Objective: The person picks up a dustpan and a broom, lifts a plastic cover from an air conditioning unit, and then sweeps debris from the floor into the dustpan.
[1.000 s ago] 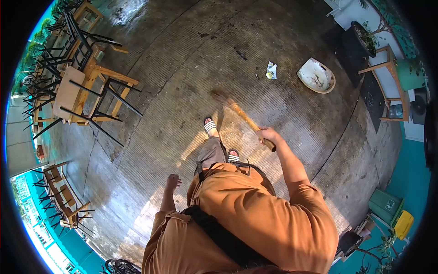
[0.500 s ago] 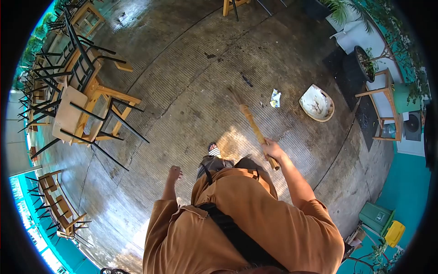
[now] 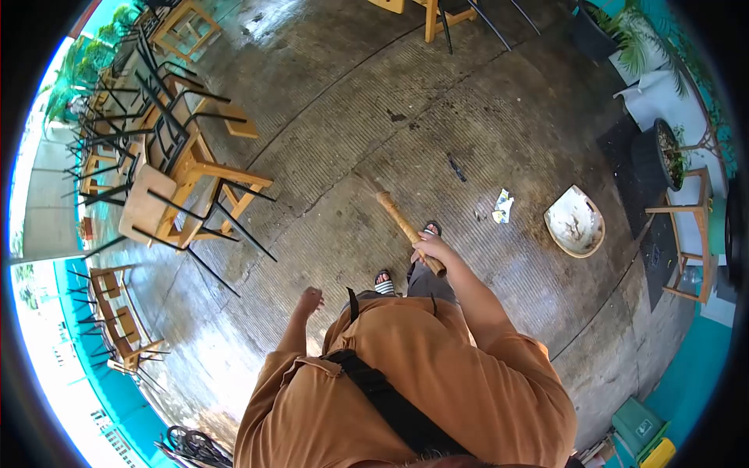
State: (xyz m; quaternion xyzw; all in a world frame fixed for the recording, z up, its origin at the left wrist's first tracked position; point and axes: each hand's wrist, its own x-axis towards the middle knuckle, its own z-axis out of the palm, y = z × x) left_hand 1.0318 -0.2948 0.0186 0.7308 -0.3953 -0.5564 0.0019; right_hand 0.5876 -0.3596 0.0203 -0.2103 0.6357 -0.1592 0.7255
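My right hand [image 3: 431, 248] is wrapped around the handle of a stick broom [image 3: 402, 221]. The broom slants forward and left, its thin, blurred bristles low over the concrete floor. My left hand [image 3: 311, 299] hangs at my left side with its fingers curled, and nothing shows in it. To the right of the broom lies a crumpled white, blue and yellow wrapper [image 3: 503, 207]. Farther right sits a white scoop-shaped pan [image 3: 575, 221] with a tan rim and brown dirt inside. A dark scrap [image 3: 456, 168] lies on the floor ahead.
Wooden tables [image 3: 204, 168] with upturned black-legged chairs [image 3: 148, 199] line the left. Along the right wall stand a potted plant [image 3: 662, 156] and a wooden stool [image 3: 686, 234]. A green bin [image 3: 633, 425] is at lower right. The ribbed concrete floor [image 3: 343, 117] has wet patches.
The broom and my right hand have swung left across my front. Both sandalled feet now show, where one showed before. The view has shifted, so the wrapper and pan appear farther right and lower.
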